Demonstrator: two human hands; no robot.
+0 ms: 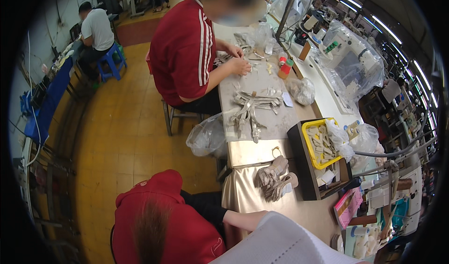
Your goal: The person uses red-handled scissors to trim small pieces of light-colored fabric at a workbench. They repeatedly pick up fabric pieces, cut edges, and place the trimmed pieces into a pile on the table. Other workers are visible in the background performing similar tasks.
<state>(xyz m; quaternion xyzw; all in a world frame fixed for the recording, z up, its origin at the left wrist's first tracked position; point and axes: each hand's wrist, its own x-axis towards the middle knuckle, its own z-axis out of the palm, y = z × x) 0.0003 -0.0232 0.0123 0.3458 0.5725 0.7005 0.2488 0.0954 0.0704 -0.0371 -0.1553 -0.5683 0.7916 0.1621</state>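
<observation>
Neither my left hand nor my right hand shows. A white sheet-like piece (290, 243) with a line of small dark holes fills the bottom edge; what holds it, if anything, is out of sight. It covers the hand of a seated person in red (187, 226), whose bare forearm (245, 219) runs under it. Beyond that forearm, a stack of grey-beige strap pieces (275, 177) lies on a shiny cloth-covered bench (243, 184). Farther up the bench, another person in a red striped shirt (180, 53) pinches small pieces with both hands (239, 63).
Grey straps (256, 107) lie spread on the far bench. A black box (304, 170) holds a yellow basket (307, 144) of small pieces. Plastic-wrapped sewing machines (358, 53) line the right. A clear bag (208, 135) hangs at the bench's left edge, and a blue stool (111, 63) stands farther back.
</observation>
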